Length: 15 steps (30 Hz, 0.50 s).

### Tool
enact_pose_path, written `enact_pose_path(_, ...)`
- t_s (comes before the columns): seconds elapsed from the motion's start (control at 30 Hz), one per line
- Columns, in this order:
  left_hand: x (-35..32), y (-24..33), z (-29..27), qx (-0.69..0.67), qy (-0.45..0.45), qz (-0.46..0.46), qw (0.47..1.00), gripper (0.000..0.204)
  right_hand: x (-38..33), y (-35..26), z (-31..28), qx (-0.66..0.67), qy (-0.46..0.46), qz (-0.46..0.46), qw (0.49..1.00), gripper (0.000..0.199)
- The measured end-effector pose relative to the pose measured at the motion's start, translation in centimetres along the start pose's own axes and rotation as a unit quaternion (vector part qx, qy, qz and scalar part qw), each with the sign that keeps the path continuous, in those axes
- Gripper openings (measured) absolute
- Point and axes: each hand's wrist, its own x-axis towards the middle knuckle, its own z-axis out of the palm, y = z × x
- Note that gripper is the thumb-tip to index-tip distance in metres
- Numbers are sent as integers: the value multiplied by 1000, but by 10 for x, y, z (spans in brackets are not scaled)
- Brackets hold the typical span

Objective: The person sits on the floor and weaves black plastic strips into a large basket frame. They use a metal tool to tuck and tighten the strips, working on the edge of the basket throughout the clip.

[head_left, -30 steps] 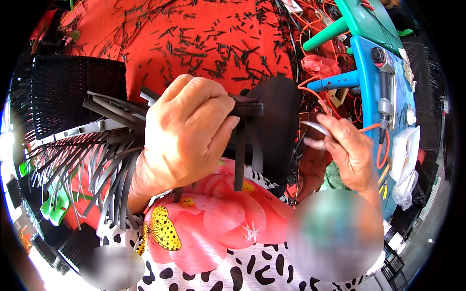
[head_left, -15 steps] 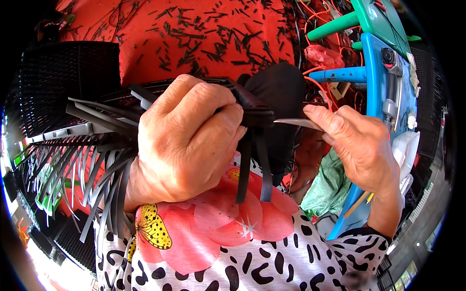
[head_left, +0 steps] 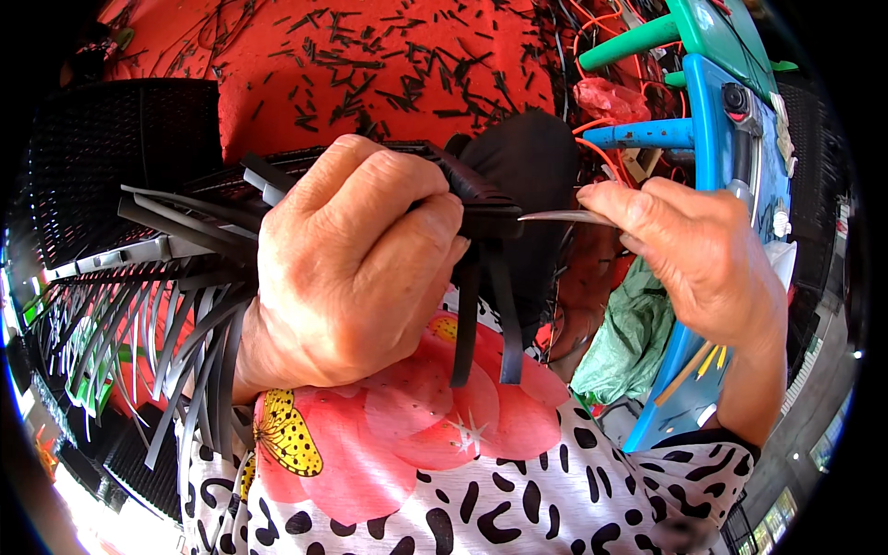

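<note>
My left hand is closed around the edge of a dark woven wicker piece, with its fingers curled over. Two loose dark flat strips hang from that edge. To the right, my right hand pinches a narrow, glossy grey-brown strip between thumb and fingers. It runs nearly level and tapers to the woven edge, where its tip meets the weave. A fringe of many loose grey strips hangs left of my left wrist. My left fingertips are partly hidden behind the hand.
Short dark offcuts litter the red floor ahead. On the right stand a blue stool bearing a tool and a green stool. A crumpled green bag lies below, with orange cords nearby.
My right hand has shifted slightly right and up, and the strip it pinches lies more level. My left hand keeps its hold, and the view has shifted slightly.
</note>
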Motion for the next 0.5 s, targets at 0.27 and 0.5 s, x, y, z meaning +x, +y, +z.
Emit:
enact_pose_path(0.27,-3,-2,3,-14,-2,2,1000,30,18,18,-7,74,-64,-41,994,36)
enact_pose_path(0.5,-3,-2,3,-18,-7,14,1000,30,22,24,-8,89,-101,-44,990,36)
